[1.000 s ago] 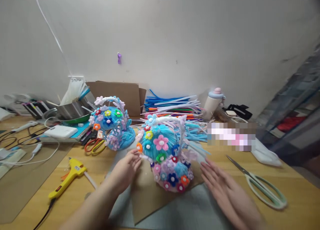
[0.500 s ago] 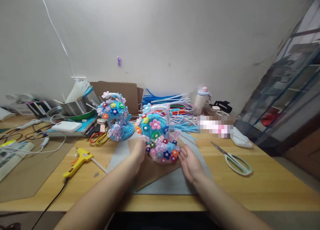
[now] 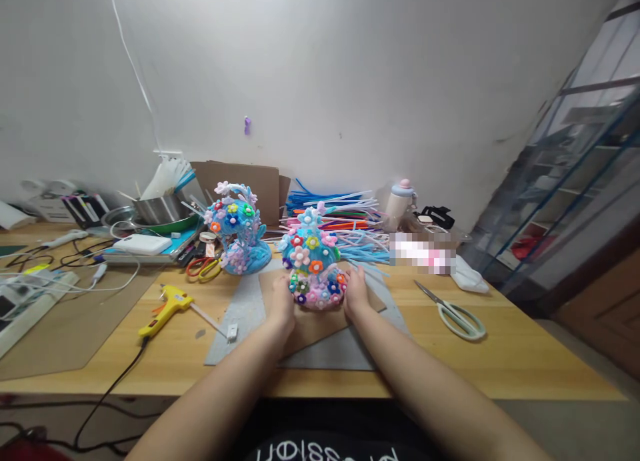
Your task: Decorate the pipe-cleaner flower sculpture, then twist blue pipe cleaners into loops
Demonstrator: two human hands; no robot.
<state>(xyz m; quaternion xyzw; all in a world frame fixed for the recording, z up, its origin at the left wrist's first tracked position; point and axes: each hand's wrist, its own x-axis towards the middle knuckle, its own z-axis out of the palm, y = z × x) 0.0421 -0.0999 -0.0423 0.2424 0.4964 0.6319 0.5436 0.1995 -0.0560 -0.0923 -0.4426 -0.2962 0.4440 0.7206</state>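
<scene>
Head view, frame centre: the flowered ornament stands upright between left hand and right hand, equally near, fingers holding its lower sides.

This looks like a small craft workspace, shown by a wooden worktable with a yellow glue gun left of the left hand, pale-handled scissors right of the right hand, and loose bundles of coloured pipe cleaners beyond both hands.
</scene>
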